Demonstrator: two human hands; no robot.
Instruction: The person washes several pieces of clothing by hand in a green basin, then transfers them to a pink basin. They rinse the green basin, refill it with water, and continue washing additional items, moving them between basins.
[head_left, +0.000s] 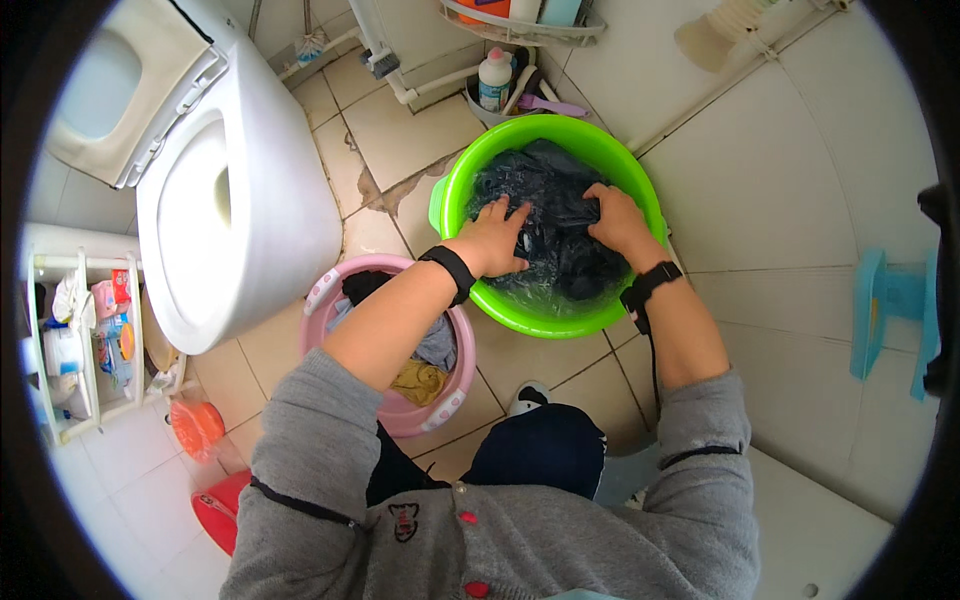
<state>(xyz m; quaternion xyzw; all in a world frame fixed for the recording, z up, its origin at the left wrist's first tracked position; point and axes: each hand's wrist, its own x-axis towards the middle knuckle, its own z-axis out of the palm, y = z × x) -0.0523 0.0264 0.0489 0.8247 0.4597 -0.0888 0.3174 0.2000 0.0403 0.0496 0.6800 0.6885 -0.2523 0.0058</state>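
Note:
A bright green plastic basin stands on the tiled floor, holding dark wet clothing in water with some foam. My left hand lies over the left part of the clothing, fingers spread, holding nothing that shows. At the right side of the basin my right hand is bent over the dark cloth, its fingertips partly in the folds; whether it grips the cloth is unclear. Both wrists wear black bands. Below and left, partly behind my left forearm, is a pink basin with grey, black and mustard-coloured clothes.
A white toilet stands at the left, beside a white shelf rack of toiletries. Behind the green basin, a grey tub holds a white bottle and a purple-handled brush. A tiled wall borders the right.

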